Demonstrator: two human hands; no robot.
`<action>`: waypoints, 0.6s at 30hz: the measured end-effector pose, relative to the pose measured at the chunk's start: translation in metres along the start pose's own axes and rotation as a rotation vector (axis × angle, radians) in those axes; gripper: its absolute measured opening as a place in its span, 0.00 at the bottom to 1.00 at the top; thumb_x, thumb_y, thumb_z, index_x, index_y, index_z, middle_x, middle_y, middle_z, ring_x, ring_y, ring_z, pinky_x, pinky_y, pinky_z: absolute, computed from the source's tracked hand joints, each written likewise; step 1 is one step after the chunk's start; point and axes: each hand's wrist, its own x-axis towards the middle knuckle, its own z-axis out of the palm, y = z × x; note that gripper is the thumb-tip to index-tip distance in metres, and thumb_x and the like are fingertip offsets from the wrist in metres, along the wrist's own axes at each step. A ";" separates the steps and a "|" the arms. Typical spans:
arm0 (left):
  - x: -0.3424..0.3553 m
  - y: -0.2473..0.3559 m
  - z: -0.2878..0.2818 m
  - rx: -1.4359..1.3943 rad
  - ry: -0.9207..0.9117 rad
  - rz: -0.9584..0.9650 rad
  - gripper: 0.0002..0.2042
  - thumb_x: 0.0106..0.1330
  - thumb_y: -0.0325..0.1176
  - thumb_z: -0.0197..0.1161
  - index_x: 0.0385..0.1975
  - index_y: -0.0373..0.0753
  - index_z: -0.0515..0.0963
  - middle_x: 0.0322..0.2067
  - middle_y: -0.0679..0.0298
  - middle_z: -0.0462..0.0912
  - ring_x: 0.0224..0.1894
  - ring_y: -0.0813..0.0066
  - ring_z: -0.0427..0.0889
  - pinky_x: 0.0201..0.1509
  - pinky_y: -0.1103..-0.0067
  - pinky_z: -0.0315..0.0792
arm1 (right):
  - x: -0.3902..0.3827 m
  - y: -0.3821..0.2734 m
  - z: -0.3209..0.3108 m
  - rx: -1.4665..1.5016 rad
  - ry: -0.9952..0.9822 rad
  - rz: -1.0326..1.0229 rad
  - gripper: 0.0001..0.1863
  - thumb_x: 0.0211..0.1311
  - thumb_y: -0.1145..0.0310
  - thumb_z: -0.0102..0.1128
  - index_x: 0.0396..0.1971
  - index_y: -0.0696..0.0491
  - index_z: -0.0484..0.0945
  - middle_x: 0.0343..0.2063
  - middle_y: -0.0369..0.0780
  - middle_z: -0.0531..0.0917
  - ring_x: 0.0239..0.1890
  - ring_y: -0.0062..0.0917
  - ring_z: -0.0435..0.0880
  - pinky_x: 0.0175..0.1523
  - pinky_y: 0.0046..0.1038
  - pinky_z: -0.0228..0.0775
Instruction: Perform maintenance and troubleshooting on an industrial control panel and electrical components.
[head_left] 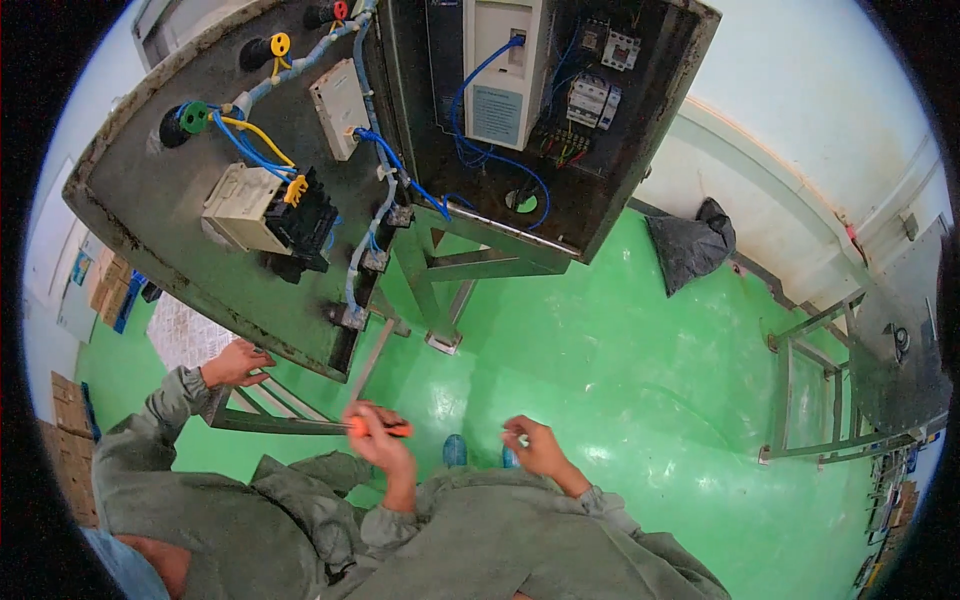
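Observation:
My left hand (pixel 383 448) is closed round the orange handle of a screwdriver (pixel 400 429), low in front of me; its tip is hard to make out. To the right, my right hand (pixel 540 450) hangs in the air, fingers loosely curled and apart, with nothing visible in it. Beyond both hands is a metal control cabinet with its door (pixel 200 290) swung out to the left. Inside the door sit a black and beige contactor block (pixel 268 215), a flat white module (pixel 340 108) and green, yellow and red switch backs with bundled wires. The cabinet (pixel 580 225) holds a grey-white drive unit (pixel 505 75) and small breakers (pixel 593 102).
A co-worker's hand (pixel 235 363) rests by the door's lower edge, the co-worker's body close on my left. Steel legs (pixel 425 285) support the cabinet. A black bag (pixel 690 248) lies by the wall. A metal stand (pixel 785 400) is at right. The floor (pixel 640 370) is glossy green.

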 end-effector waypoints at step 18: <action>0.032 0.045 0.017 0.736 0.029 0.635 0.22 0.57 0.30 0.72 0.49 0.34 0.72 0.44 0.59 0.71 0.47 0.67 0.70 0.47 0.71 0.65 | 0.028 -0.115 -0.049 0.499 0.425 -0.094 0.12 0.70 0.64 0.54 0.42 0.59 0.73 0.20 0.30 0.71 0.20 0.09 0.64 0.23 0.17 0.55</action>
